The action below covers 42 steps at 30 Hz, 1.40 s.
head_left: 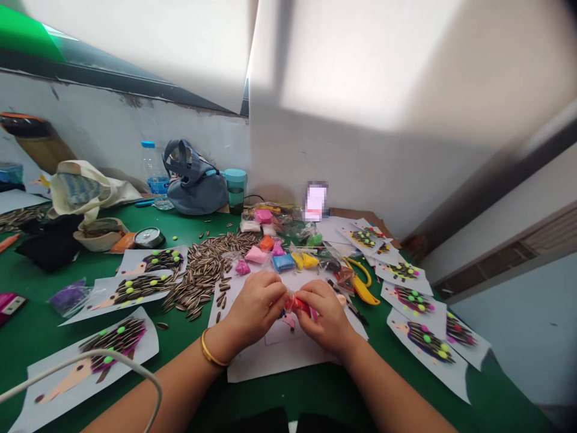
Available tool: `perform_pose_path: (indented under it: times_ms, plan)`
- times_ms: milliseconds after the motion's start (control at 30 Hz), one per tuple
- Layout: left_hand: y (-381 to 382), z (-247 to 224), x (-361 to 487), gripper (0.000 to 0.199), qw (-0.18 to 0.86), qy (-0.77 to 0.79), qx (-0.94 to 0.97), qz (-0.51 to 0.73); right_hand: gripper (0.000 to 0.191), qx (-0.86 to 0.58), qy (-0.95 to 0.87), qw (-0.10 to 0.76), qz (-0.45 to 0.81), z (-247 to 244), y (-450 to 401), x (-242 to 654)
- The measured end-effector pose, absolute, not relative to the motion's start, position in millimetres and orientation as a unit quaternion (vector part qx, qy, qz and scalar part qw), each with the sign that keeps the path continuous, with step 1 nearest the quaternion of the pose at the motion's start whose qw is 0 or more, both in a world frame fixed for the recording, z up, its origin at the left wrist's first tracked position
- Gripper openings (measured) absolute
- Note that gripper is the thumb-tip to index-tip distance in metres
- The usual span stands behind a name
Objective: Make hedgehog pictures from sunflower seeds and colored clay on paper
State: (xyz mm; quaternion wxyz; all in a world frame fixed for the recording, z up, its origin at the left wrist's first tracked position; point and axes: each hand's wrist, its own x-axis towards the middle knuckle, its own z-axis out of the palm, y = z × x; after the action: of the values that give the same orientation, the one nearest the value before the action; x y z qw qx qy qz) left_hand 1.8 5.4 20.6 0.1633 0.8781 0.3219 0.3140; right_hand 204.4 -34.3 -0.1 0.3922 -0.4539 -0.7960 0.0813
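Starting at the left of this green counter (pixel 183 337): black cloth (pixel 49 243), then a bagged purple lump (pixel 68 297) and three hedgehog cards (pixel 79 397), with a white cable (pixel 155 385) looping right across the nearest one. Next up, a big heap of striped seeds (pixel 202 270), with a blue-grey bag (pixel 196 189) behind it, then a bunch of bagged colored lumps (pixel 283 263) just beyond the hands.

In the middle, the left hand (pixel 255 307) has its grip pinching the wrapper end of a red packet (pixel 299 302), which is held up over a white sheet (pixel 288 364). Both hands block a good bit of that sheet. The packet's long axis runs roughly side to side, dipping a little to the right, wrapper end pointing left; the other end is buried in fingers. The right hand (pixel 327 316) has its grip pinched round the red part.

Farther right there's a yellow-handled tool (pixel 365 291) near that hand, then more hedgehog cards (pixel 433 373) overlapping along the edge.
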Motion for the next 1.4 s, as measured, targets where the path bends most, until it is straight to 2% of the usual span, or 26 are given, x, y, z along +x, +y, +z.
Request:
perform_pose_path:
  times_ms: [233,400,500,700,767,900,1033,1400]
  plan:
    - [8.7,21.6,3.2,0.007,0.327,0.334,0.786,0.404,0.015,-0.465,-0.786,0.399,0.078,1.6,-33.1,206.6]
    - [10.8,23.3,2.0,0.019,0.357,0.344,0.761,0.419,0.015,-0.496,-0.777,0.384,0.051,0.2,-29.1,213.3]
    - [11.5,23.7,2.0,0.017,0.365,0.355,0.750,0.423,0.016,-0.531,-0.769,0.355,-0.002,-5.0,-22.2,223.8]
    - [11.7,23.8,3.6,0.010,0.392,0.359,0.736,0.419,0.041,-0.612,-0.726,0.296,-0.106,-18.0,-8.2,243.5]
    - [11.1,24.5,3.8,0.013,0.399,0.355,0.737,0.414,0.038,-0.601,-0.726,0.319,-0.103,-15.5,-9.9,242.5]
    - [8.5,24.7,4.9,0.022,0.413,0.347,0.743,0.395,0.022,-0.512,-0.749,0.418,-0.040,-1.0,-24.8,225.6]
    - [4.8,22.7,7.8,0.028,0.425,0.327,0.752,0.384,0.020,-0.464,-0.744,0.479,0.035,10.5,-39.9,203.8]
    - [1.5,20.1,11.7,0.034,0.457,0.314,0.749,0.363,0.009,-0.443,-0.738,0.499,0.101,14.2,-44.5,192.3]
